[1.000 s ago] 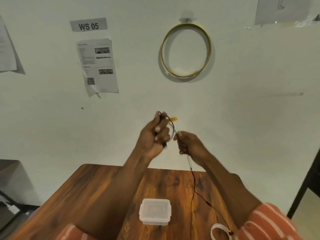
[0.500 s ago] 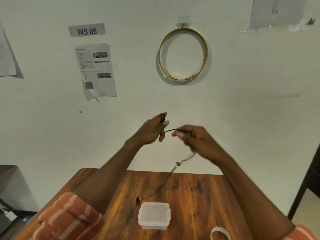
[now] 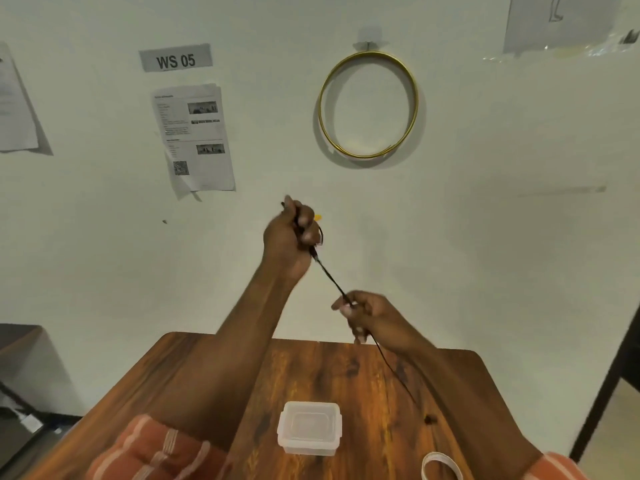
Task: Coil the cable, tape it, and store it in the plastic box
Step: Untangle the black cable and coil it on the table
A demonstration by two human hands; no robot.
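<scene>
A thin black cable (image 3: 330, 277) runs taut between my two hands, held up in front of the wall. My left hand (image 3: 289, 237) is raised and closed around a small bundle of the cable, with a yellow tip showing beside its fingers. My right hand (image 3: 367, 313) is lower and to the right, pinching the cable; the loose tail hangs from it down over the wooden table (image 3: 194, 372). A clear plastic box (image 3: 309, 427) with its lid on sits on the table near me. A white tape roll (image 3: 441, 467) lies at the front right edge of view.
The table stands against a pale wall. A gold hoop (image 3: 369, 103) hangs on the wall above my hands, with papers and a "WS 05" label (image 3: 175, 58) to the left. A dark frame (image 3: 609, 386) stands right of the table.
My right hand dropped down and right, pulling the cable straight from my left hand. The loose tail swung from the table's left of centre over to the right side.
</scene>
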